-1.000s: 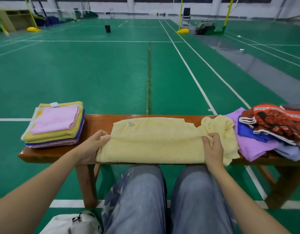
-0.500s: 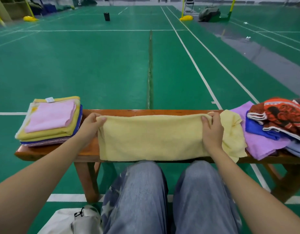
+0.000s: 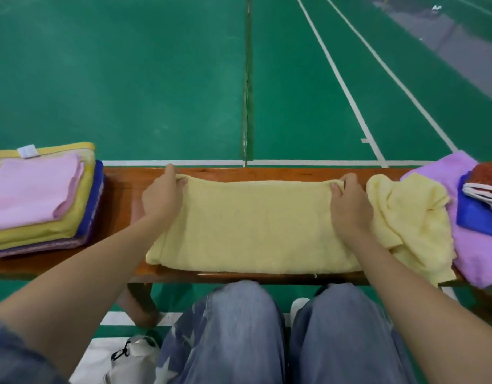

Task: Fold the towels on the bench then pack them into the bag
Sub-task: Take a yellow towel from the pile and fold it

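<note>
A pale yellow towel (image 3: 253,225) lies lengthwise across the middle of a wooden bench (image 3: 120,217), folded into a long flat band whose near edge runs along the bench's six o'clock side. The left hand (image 3: 161,195) grips the towel's far edge at about ten o'clock of the band, fingers curled over the edge and thumb pressed on top. The right hand (image 3: 347,206) grips the same far edge at about two o'clock, thumb on the cloth and fingers wrapped behind it. Past the right hand, at three o'clock, the rest of the yellow towel lies crumpled and partly hangs over the bench's near side. At nine o'clock on the bench sits a stack of folded towels (image 3: 81,217), with a pink towel (image 3: 31,189) on top of yellow, blue and purple layers. At three o'clock, at the bench's end, a loose heap holds a purple towel (image 3: 472,253), a blue towel (image 3: 474,217) and an orange patterned towel (image 3: 485,173). A white bag (image 3: 101,358) rests on the green court floor (image 3: 128,79) at seven o'clock, beside the person's knees in jeans (image 3: 225,333).
</note>
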The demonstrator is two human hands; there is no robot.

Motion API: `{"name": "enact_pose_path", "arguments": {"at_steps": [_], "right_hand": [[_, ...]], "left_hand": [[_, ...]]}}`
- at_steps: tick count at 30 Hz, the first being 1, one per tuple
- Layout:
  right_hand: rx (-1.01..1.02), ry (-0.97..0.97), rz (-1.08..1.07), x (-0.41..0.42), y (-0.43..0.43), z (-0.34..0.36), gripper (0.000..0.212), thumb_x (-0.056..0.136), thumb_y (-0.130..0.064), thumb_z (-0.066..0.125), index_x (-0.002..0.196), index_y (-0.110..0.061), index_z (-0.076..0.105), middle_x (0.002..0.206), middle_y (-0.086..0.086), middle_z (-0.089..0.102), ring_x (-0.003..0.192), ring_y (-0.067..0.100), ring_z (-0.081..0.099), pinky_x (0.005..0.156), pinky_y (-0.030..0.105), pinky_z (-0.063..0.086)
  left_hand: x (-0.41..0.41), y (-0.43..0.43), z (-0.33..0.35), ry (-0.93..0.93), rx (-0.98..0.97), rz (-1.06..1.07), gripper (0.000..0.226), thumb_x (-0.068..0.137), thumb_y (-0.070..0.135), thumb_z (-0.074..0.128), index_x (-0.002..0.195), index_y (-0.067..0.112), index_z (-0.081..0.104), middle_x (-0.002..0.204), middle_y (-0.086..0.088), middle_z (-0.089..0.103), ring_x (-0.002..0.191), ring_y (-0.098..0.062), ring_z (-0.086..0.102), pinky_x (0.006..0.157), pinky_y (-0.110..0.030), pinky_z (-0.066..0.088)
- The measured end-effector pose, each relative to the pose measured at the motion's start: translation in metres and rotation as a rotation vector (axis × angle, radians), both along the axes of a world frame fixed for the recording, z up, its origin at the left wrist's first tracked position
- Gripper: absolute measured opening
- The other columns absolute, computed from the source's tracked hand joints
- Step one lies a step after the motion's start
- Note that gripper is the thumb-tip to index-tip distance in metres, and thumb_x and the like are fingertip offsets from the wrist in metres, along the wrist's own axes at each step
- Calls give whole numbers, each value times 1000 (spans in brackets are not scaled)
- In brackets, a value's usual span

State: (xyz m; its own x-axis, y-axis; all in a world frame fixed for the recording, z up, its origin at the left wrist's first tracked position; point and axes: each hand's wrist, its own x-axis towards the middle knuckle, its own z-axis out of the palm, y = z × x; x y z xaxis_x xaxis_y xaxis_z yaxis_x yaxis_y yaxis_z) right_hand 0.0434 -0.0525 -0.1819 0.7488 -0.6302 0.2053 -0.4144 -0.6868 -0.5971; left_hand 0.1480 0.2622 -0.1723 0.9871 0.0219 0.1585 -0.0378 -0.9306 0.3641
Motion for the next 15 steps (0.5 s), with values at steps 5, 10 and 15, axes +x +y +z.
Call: {"name": "enact_pose_path", "arguments": {"at_steps": [5,10,15], "right_hand": [[-105,49,-12,4,-5,-5,14,96,-30,49,93,-17,45,88,1,54,77,18,54,62,28,42],[-127,36,31,-9,-5,-2,19,95,-27,50,103,-10,47,102,8,51,91,21,47,78,32,43],[-123,174,81,-34,-14,5,43,91,-36,55,123,-10,43,120,14,48,107,28,45,92,39,39]], "left_hand": [[3,-1,-17,-83,40,7,18,98,29,42,92,12,46,90,-7,55,83,-27,51,65,-39,43],[-8,9,-10,-60,-18,27,31,96,31,46,118,9,48,117,-12,49,107,-28,42,93,-39,36],[-40,24,-9,35,-7,-298,40,94,41,49,129,24,47,137,-1,39,129,-21,29,109,-42,25]]}}
